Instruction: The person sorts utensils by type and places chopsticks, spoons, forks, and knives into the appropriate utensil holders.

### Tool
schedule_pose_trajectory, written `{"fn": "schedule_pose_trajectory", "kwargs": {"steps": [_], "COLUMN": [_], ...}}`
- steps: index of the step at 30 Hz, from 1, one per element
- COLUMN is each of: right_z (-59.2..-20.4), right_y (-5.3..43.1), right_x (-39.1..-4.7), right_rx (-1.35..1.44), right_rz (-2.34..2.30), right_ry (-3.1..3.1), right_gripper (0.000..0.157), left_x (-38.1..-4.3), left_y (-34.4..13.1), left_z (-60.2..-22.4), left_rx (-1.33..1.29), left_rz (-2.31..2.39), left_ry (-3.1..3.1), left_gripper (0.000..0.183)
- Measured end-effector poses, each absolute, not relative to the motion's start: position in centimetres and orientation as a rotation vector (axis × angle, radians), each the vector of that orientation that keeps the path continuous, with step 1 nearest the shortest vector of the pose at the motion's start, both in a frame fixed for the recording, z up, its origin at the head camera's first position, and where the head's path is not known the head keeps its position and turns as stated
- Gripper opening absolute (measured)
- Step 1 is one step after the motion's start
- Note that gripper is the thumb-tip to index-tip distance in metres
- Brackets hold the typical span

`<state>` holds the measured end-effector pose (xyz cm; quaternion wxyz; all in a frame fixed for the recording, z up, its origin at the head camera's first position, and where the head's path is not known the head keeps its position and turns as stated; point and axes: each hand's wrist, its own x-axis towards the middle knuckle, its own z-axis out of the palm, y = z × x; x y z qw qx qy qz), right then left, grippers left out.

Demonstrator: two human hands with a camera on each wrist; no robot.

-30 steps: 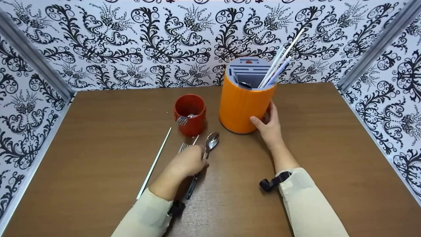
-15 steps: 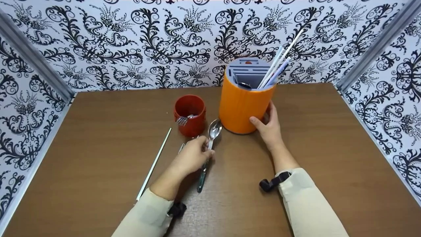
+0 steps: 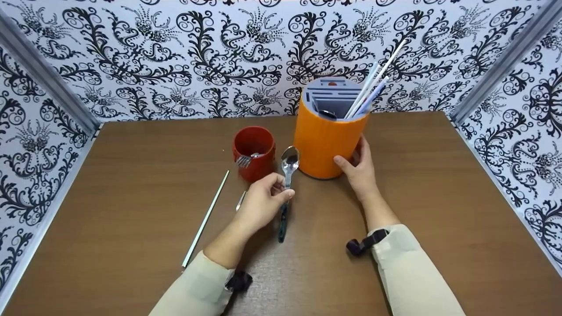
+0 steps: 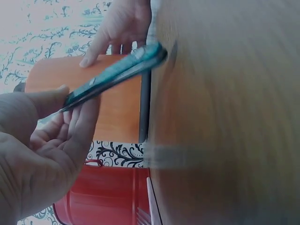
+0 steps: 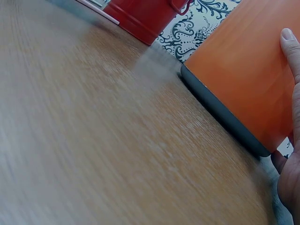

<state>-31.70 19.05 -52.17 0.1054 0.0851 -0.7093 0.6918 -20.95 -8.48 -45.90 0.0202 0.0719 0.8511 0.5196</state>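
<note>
In the head view my left hand [image 3: 262,199] pinches a spoon [image 3: 290,163] by its stem. The silver bowl points up and away, close to the front of an orange utensil holder [image 3: 327,147]. Its green handle [image 4: 112,75] shows plainly in the left wrist view, clear of the table. My right hand [image 3: 361,173] grips the lower right side of the holder, thumb in front and fingers mostly hidden behind. The holder stands upright with a grey slotted top; several chopsticks [image 3: 369,92] and a dark rounded utensil [image 3: 327,114] stick out of it.
Left of the holder stands a red cup [image 3: 259,169] with a fork [image 3: 243,161] leaning over its rim. A pale chopstick [image 3: 206,219] lies on the wooden table [image 3: 131,184]. Beside my left hand lies a partly hidden silver utensil [image 3: 241,200]. A patterned wall [image 3: 175,66] closes the back.
My left hand has lifted the spoon from the table and carried it forward and right, towards the orange holder. My right hand has stayed on the holder.
</note>
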Motion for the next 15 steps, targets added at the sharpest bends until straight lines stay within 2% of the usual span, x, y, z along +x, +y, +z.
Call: {"fn": "schedule_pose_trajectory", "kwargs": {"steps": [15], "right_z": [-52.2], "right_y": [19.0], "right_x": [-31.7], "right_rx": [0.250], "right_rz": [2.026], "right_ry": [-2.094], "right_gripper": [0.100], "left_x": [-20.6], "left_y": [-7.9], "left_z": [-44.2], "left_rx": [0.167], "left_rz": [1.843], "left_ry": [2.592], "left_gripper": [0.010]}}
